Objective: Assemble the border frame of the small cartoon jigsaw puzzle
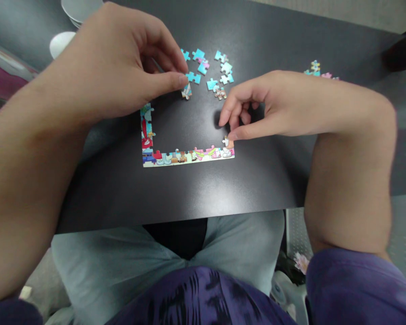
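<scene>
Joined puzzle pieces [182, 157] form an L-shaped border on the dark table, along its bottom and left side. My left hand [155, 63] is pinched above the border's left side, with a small puzzle piece [186, 91] at its thumb tip. Near the border's lower right corner, my right hand [253, 108] rests its thumb on a corner-side piece [226, 141]; its index finger is apart from the thumb. Loose blue pieces [193, 77] lie beside my left fingertips, and more loose pieces [226, 68] lie to their right.
Another small pile of pieces [314, 67] lies beyond my right wrist. White round objects [61, 44] are at the upper left. A dark object [401, 49] stands at the table's right end. The table's front edge [176, 220] runs above my lap.
</scene>
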{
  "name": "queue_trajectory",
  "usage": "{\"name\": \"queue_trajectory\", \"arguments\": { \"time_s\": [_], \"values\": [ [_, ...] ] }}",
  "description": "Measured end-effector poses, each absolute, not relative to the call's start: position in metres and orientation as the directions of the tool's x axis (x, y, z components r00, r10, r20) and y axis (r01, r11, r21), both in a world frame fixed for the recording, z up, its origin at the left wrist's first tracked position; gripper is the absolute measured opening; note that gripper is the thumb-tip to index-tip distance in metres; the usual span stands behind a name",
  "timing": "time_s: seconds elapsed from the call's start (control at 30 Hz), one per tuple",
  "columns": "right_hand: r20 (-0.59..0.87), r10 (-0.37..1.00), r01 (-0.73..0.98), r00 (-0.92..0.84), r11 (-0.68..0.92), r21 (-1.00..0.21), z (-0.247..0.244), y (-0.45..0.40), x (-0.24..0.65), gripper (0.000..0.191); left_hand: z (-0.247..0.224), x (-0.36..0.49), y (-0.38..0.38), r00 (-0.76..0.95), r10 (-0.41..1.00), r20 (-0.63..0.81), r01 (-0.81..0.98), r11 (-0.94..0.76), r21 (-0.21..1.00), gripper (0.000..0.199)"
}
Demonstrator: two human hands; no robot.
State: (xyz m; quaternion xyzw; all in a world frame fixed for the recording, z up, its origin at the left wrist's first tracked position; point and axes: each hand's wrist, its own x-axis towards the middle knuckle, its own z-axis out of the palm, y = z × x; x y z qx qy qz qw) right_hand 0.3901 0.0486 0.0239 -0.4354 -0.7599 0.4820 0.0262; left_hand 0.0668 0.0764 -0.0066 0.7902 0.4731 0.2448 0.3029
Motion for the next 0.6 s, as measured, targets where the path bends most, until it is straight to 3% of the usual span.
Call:
{"name": "queue_trajectory", "arguments": {
  "time_s": [0.17, 0.3, 0.43, 0.6],
  "values": [
    [-0.345, 0.701, 0.628, -0.624, 0.187, -0.755, 0.024, 0.048, 0.388, 0.023, -0.003, 0.075, 0.071, 0.431, 0.898, 0.092, 0.514, -0.328, 0.793, 0.031],
    [-0.235, 0.796, 0.599, -0.557, 0.189, -0.778, 0.028, 0.044, 0.382, 0.022, -0.006, 0.08, 0.071, 0.475, 0.876, 0.083, 0.396, -0.297, 0.869, 0.019],
    [-0.151, 0.838, 0.551, -0.524, 0.198, -0.81, 0.024, 0.042, 0.374, 0.026, -0.012, 0.085, 0.07, 0.523, 0.849, 0.071, 0.298, -0.26, 0.918, 0.021],
    [-0.131, 0.82, 0.454, -0.557, 0.168, -0.875, 0.016, 0.042, 0.366, 0.027, -0.012, 0.09, 0.064, 0.502, 0.865, 0.011, 0.299, -0.186, 0.936, 0.029]
  ]
}}
